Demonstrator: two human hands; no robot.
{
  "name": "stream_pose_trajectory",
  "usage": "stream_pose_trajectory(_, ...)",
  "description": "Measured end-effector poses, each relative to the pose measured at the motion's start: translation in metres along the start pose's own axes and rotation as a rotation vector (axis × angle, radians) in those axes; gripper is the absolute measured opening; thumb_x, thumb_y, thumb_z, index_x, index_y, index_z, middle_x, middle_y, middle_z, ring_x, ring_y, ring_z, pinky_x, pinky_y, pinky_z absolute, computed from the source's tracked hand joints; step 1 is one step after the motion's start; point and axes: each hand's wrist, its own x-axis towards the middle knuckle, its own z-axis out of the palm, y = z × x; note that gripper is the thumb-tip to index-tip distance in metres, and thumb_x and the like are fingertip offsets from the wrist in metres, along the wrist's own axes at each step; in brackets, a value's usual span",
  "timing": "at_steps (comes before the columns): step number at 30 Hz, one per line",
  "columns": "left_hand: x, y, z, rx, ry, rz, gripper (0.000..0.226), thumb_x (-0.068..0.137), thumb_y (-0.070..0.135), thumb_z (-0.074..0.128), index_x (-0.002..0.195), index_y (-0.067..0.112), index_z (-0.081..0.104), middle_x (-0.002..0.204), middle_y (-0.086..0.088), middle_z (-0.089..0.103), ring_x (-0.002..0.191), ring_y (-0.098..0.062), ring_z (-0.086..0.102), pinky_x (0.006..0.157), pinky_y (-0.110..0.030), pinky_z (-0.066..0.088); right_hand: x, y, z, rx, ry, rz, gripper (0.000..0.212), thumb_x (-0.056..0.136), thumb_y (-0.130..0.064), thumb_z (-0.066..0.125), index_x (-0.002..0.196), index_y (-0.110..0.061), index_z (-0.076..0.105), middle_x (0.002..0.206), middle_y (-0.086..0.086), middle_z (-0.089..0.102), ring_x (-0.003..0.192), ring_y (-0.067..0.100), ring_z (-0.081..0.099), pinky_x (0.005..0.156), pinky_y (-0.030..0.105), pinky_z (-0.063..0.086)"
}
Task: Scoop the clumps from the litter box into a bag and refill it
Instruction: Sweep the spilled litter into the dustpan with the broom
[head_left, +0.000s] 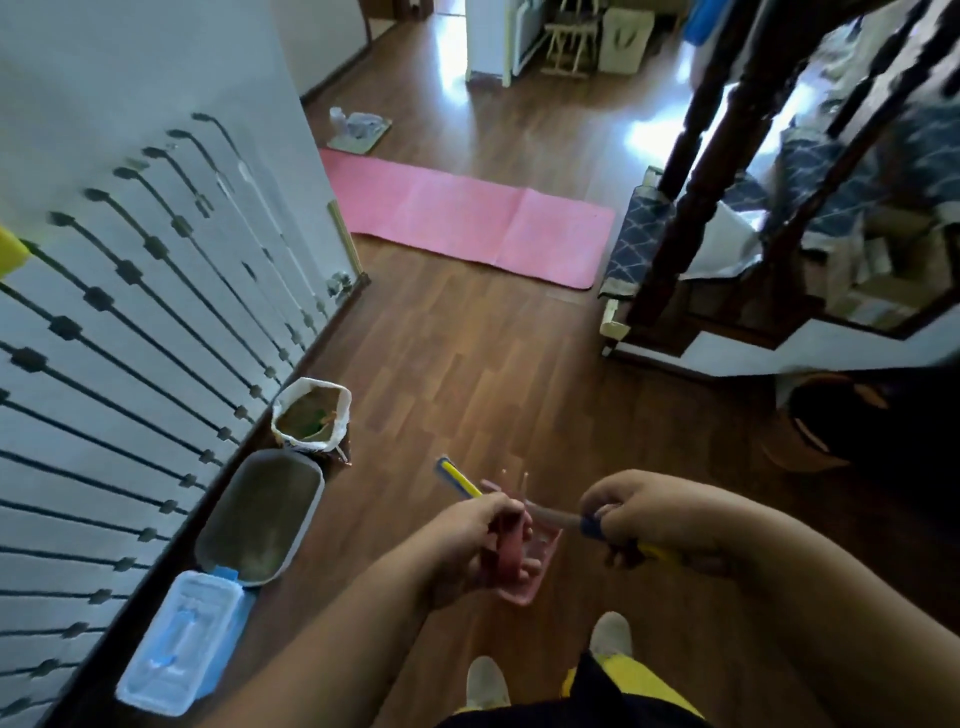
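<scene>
- The left hand curls round a pink plastic dustpan-like scoop and a yellow-and-blue handled tool, held over the wooden floor.
- The right hand pinches a second blue-and-yellow handle; its brownish end touches the scoop.
- The grey oval litter box sits by the railing wall, between an open white sack and a clear blue-lidded plastic tub.

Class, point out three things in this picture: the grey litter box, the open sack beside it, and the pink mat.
litter box (260, 512), head view, on its litter-covered floor.
open sack (310, 415), head view, on the contents in its mouth.
pink mat (467, 223), head view, on its middle.
</scene>
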Motion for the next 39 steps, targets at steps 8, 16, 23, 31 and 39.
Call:
stream_pose_trajectory(8, 0.022, 0.028, 0.099, 0.221, -0.154, 0.037, 0.014, 0.098, 0.015, 0.052, 0.107, 0.008, 0.06, 0.095, -0.013, 0.064, 0.07, -0.028, 0.068, 0.067, -0.034, 0.056, -0.044, 0.044, -0.077, 0.395, 0.211, -0.107, 0.023, 0.091, 0.009, 0.048, 0.103, 0.003, 0.067, 0.095, 0.025, 0.066, 0.077, 0.027, 0.063, 0.065, 0.028, 0.058)
stream_pose_trajectory(16, 0.064, 0.033, 0.247, 0.383, -0.256, -0.002, 0.027, 0.094, 0.014, 0.056, 0.119, 0.004, 0.058, 0.109, -0.02, 0.064, 0.079, -0.031, 0.072, 0.064, -0.033, 0.059, -0.082, 0.131, -0.183, 0.492, 0.599, -0.342, 0.008, 0.086, -0.005, 0.066, 0.088, -0.007, 0.073, 0.086, 0.02, 0.072, 0.071, 0.03, 0.068, 0.073, 0.041, 0.059)
stream_pose_trajectory(23, 0.086, 0.04, 0.399, 0.501, -0.316, -0.008, 0.038, 0.092, 0.022, 0.056, 0.125, 0.002, 0.057, 0.117, -0.023, 0.064, 0.084, -0.033, 0.073, 0.072, -0.039, 0.058, -0.126, 0.225, -0.268, 0.375, 0.751, -0.532, 0.009, 0.094, -0.032, 0.065, 0.092, -0.024, 0.066, 0.082, 0.008, 0.07, 0.069, 0.012, 0.064, 0.065, 0.03, 0.052)
stream_pose_trajectory(31, 0.108, 0.031, 0.534, 0.601, -0.45, -0.139, 0.049, 0.086, 0.038, 0.04, 0.101, 0.002, 0.071, 0.098, -0.019, 0.065, 0.079, -0.035, 0.063, 0.076, -0.046, 0.056, -0.183, 0.31, -0.319, 0.366, 1.09, -0.516, 0.031, 0.094, -0.044, 0.059, 0.09, -0.013, 0.063, 0.072, 0.007, 0.062, 0.059, 0.01, 0.056, 0.059, 0.028, 0.046)
stream_pose_trajectory(39, 0.157, 0.021, 0.639, 0.686, -0.564, -0.407, 0.089, 0.082, 0.078, 0.045, 0.102, -0.004, 0.072, 0.103, -0.022, 0.067, 0.106, -0.044, 0.062, 0.103, -0.063, 0.041, -0.219, 0.372, -0.343, 0.401, 1.344, -0.347, 0.03, 0.092, -0.053, 0.054, 0.093, -0.025, 0.063, 0.081, -0.006, 0.067, 0.076, 0.004, 0.064, 0.066, 0.015, 0.044)
